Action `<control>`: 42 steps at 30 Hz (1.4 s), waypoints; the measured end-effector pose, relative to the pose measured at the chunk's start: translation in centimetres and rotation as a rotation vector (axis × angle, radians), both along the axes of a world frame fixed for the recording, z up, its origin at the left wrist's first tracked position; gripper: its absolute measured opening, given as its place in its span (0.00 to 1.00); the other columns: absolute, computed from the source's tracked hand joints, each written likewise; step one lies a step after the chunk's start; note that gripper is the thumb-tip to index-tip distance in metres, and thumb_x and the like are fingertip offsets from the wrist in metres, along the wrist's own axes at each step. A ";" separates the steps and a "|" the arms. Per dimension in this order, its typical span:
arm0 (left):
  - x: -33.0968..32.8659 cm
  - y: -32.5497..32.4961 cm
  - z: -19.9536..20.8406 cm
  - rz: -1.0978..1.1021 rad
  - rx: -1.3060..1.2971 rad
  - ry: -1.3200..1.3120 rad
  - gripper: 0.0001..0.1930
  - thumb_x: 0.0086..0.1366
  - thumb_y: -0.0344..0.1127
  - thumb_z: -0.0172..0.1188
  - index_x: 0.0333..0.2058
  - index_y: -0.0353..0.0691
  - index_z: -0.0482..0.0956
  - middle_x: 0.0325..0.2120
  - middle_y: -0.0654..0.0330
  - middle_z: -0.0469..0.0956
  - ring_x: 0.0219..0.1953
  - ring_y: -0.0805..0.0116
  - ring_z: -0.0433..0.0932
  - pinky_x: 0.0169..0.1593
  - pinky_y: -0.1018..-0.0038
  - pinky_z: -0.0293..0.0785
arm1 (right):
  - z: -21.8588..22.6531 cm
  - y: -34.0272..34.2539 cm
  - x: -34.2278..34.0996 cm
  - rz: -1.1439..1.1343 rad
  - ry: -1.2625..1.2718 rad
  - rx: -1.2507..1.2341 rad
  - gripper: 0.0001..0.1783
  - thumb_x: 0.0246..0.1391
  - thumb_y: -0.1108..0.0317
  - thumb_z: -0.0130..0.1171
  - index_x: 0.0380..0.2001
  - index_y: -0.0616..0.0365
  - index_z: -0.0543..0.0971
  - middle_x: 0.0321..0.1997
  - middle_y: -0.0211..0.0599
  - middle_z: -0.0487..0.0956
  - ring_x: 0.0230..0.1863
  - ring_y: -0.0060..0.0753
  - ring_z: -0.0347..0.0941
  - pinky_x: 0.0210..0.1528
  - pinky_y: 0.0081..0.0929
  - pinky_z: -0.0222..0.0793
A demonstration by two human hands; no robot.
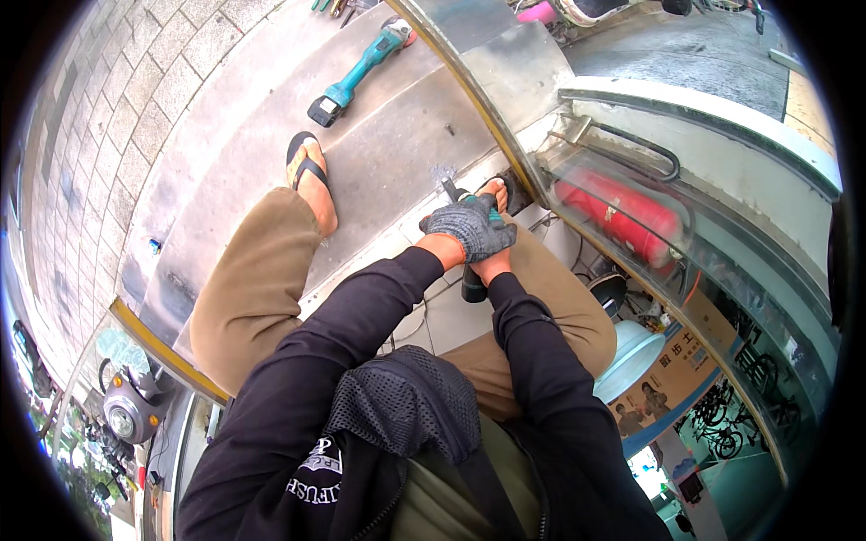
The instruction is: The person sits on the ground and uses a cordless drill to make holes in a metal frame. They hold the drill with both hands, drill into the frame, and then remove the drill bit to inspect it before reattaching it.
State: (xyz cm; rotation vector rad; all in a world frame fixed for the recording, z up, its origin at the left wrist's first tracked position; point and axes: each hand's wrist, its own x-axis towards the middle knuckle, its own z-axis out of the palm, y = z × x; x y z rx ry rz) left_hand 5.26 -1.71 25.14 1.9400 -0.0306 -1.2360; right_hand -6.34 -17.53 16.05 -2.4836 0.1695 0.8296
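Observation:
Between my legs both hands grip a teal-and-black cordless power tool [473, 287], apparently a drill or hammer drill; its front end points away from me toward the door sill. My left hand [462, 225], in a grey knit glove, is closed over the tool's top. My right hand [498, 242], also gloved, is closed around it just behind and partly hidden by the left. The tool's black lower end shows below my wrists. Light crumbs or chips [442, 171] lie on the metal step by its front end. Whether the tip touches the sill I cannot tell.
A teal cordless angle grinder [361, 77] lies on the metal steps [388, 135] beyond my left foot. A yellow-edged glass door [469, 86] stands ahead. At right are a red fire extinguisher [622, 212], a pale basin [631, 361] and a cardboard box [672, 379].

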 end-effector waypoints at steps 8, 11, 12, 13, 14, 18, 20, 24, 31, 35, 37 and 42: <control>0.2 0.3 0.0 0.013 -0.040 -0.016 0.38 0.61 0.64 0.62 0.63 0.44 0.79 0.54 0.38 0.83 0.54 0.40 0.85 0.60 0.55 0.80 | 0.5 0.4 0.4 0.093 0.110 -0.105 0.30 0.69 0.56 0.61 0.69 0.55 0.71 0.68 0.41 0.79 0.71 0.41 0.72 0.75 0.39 0.63; 0.1 0.1 0.2 0.025 -0.066 -0.029 0.38 0.61 0.65 0.63 0.61 0.44 0.80 0.54 0.38 0.84 0.54 0.40 0.86 0.60 0.55 0.80 | -0.4 -0.6 -0.3 0.030 0.081 -0.031 0.30 0.69 0.56 0.61 0.69 0.55 0.71 0.68 0.40 0.79 0.71 0.41 0.73 0.75 0.40 0.64; 0.1 0.1 0.0 0.016 -0.058 -0.024 0.38 0.61 0.65 0.63 0.61 0.44 0.80 0.54 0.38 0.84 0.53 0.40 0.86 0.59 0.55 0.80 | -0.5 -0.5 -0.2 0.064 0.068 -0.051 0.30 0.69 0.56 0.61 0.69 0.55 0.72 0.68 0.41 0.79 0.70 0.42 0.73 0.75 0.40 0.64; 0.1 0.0 -0.1 0.008 -0.050 -0.019 0.38 0.61 0.65 0.63 0.61 0.44 0.80 0.53 0.37 0.84 0.53 0.40 0.86 0.59 0.55 0.80 | -0.5 -0.6 -0.2 0.098 0.054 -0.072 0.30 0.69 0.57 0.62 0.69 0.55 0.72 0.67 0.41 0.79 0.70 0.42 0.73 0.75 0.40 0.64; 0.0 0.0 -0.3 0.008 -0.046 -0.020 0.38 0.61 0.65 0.63 0.62 0.44 0.80 0.53 0.38 0.84 0.53 0.40 0.86 0.59 0.55 0.80 | -0.5 -0.6 -0.1 0.131 0.041 -0.094 0.30 0.68 0.57 0.62 0.69 0.55 0.72 0.67 0.41 0.79 0.70 0.42 0.73 0.74 0.40 0.64; 0.0 0.4 -0.1 0.014 -0.033 -0.024 0.38 0.61 0.65 0.63 0.62 0.45 0.80 0.53 0.38 0.84 0.53 0.40 0.86 0.59 0.55 0.80 | 1.9 0.9 0.9 0.052 0.044 -0.047 0.31 0.64 0.61 0.67 0.67 0.57 0.72 0.65 0.42 0.80 0.68 0.43 0.75 0.72 0.39 0.67; 0.1 0.3 -0.1 0.011 -0.032 -0.021 0.39 0.61 0.65 0.63 0.63 0.45 0.80 0.53 0.38 0.85 0.53 0.40 0.86 0.59 0.55 0.80 | 2.5 1.2 1.1 -0.008 0.052 -0.006 0.31 0.62 0.64 0.68 0.66 0.58 0.73 0.64 0.43 0.80 0.67 0.43 0.76 0.70 0.39 0.69; -0.2 -0.1 -0.7 0.006 -0.028 -0.018 0.39 0.61 0.65 0.63 0.63 0.45 0.79 0.53 0.38 0.84 0.52 0.41 0.86 0.59 0.55 0.81 | 1.8 0.7 0.8 0.003 -0.060 0.011 0.29 0.62 0.66 0.69 0.64 0.58 0.74 0.62 0.43 0.81 0.65 0.43 0.77 0.68 0.38 0.71; 0.3 0.2 0.2 0.006 -0.064 -0.018 0.39 0.61 0.64 0.63 0.64 0.45 0.79 0.54 0.38 0.84 0.53 0.40 0.86 0.59 0.55 0.81 | 0.2 -0.2 -0.1 -0.002 -0.046 0.010 0.24 0.64 0.67 0.67 0.61 0.58 0.76 0.60 0.41 0.82 0.63 0.41 0.78 0.66 0.37 0.73; 0.2 0.2 0.0 0.019 -0.036 -0.011 0.40 0.61 0.65 0.63 0.65 0.44 0.78 0.55 0.39 0.84 0.54 0.41 0.86 0.59 0.55 0.81 | -0.6 -0.4 -0.5 -0.012 -0.053 0.039 0.24 0.65 0.66 0.66 0.62 0.57 0.75 0.60 0.40 0.82 0.62 0.40 0.79 0.65 0.37 0.74; 0.0 0.3 -0.5 0.003 -0.019 -0.003 0.40 0.61 0.65 0.63 0.66 0.43 0.77 0.56 0.39 0.84 0.54 0.41 0.86 0.59 0.55 0.81 | -0.3 -0.1 -0.4 -0.034 -0.040 0.056 0.24 0.65 0.66 0.66 0.62 0.57 0.75 0.60 0.40 0.82 0.62 0.39 0.79 0.65 0.36 0.74; 0.1 -0.1 -0.6 -0.002 -0.056 -0.024 0.46 0.62 0.64 0.63 0.74 0.50 0.67 0.57 0.40 0.84 0.54 0.41 0.86 0.59 0.55 0.81 | -0.3 -0.5 -0.4 0.008 -0.004 -0.004 0.27 0.64 0.65 0.68 0.64 0.57 0.74 0.62 0.41 0.81 0.64 0.39 0.78 0.68 0.37 0.72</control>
